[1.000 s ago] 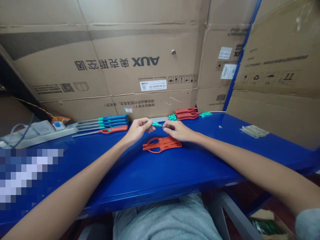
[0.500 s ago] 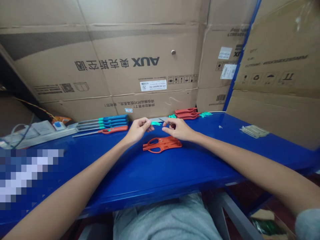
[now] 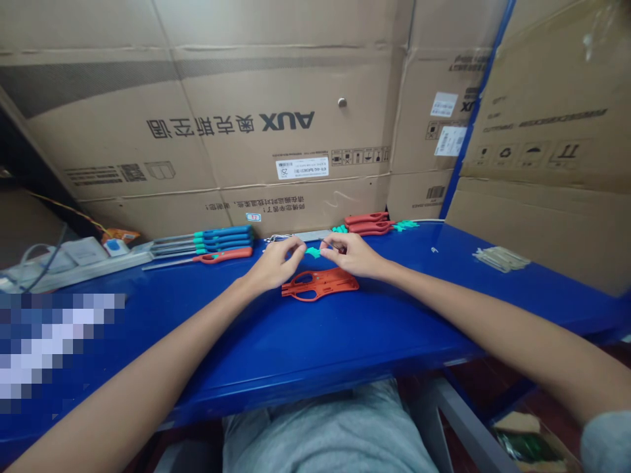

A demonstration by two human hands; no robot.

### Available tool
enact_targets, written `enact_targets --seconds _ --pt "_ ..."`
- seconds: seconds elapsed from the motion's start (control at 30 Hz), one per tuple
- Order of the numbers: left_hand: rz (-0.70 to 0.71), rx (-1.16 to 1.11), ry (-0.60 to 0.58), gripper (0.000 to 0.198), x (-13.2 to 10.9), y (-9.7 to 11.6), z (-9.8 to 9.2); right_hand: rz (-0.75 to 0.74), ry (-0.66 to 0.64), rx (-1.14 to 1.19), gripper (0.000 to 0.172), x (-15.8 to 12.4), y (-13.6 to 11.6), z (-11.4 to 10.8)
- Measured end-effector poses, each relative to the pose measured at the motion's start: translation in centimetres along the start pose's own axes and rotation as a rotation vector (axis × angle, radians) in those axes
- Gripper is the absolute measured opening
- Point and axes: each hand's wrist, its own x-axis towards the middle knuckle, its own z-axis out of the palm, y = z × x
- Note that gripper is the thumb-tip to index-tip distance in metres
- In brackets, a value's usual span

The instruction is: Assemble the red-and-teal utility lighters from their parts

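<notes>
In the head view, the orange handle shell point(image 3: 338, 282) is seen lying on the blue table point(image 3: 315, 341), its loops pointed left and its upper right part covered by the right hand point(image 3: 353, 256). A small green part point(image 3: 314, 252) is seen just beyond the shell, in the gap between the two hands; whether it is gripped or lies on the table cannot be told, and its outline is blurred. By the left hand point(image 3: 277, 264), the area just beyond and left of the shell is occupied, with the fingers curled and the thumb set near the forefinger; the palm is hidden, and whether anything is pinched cannot be made out. The right hand is poised above the shell's far right edge, its fingers bent inward and turned towards the left hand; a dark spot is seen among its fingers, too small to be identified, so its grip cannot be told either. The hands are held near each other but apart. Both forearms are stretched forward from either side of the shell, the left one cut off by the frame's lower left corner. Left of the shell, blue-handled tools point(image 3: 229, 235) are stacked; beyond it to the right, red handles point(image 3: 369, 227) are piled. Far left and nearer than the shell, a patch is hidden by coarse pixels
</notes>
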Motion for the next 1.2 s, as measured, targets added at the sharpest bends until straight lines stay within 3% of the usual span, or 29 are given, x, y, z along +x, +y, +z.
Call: enact_targets --seconds 0.13,0.27,0.53,0.9,1.2 --pt "0.286 0.292 -0.028 0.027 -0.3 0.3 -0.7 -0.005 -0.010 0.042 0.016 0.1 0.0 0.0" --pt "0.402 0.346 -0.036 0.019 -0.2 0.3 -1.0 -0.048 -0.038 0.066 0.024 0.2 0.3 0.0" --pt "0.251 0.187 -0.188 0.013 -0.4 1.3 -1.4 -0.064 -0.151 0.108 0.022 -0.2 0.2 0.2" --pt "0.137 0.062 -0.361 0.010 -0.3 1.3 -1.8 -0.076 -0.206 0.049 0.021 -0.5 -0.3 0.4" --pt "0.117 0.049 -0.478 0.007 -0.1 1.2 -2.0 -0.028 -0.407 -0.082 0.023 -0.7 -0.6 -0.1"
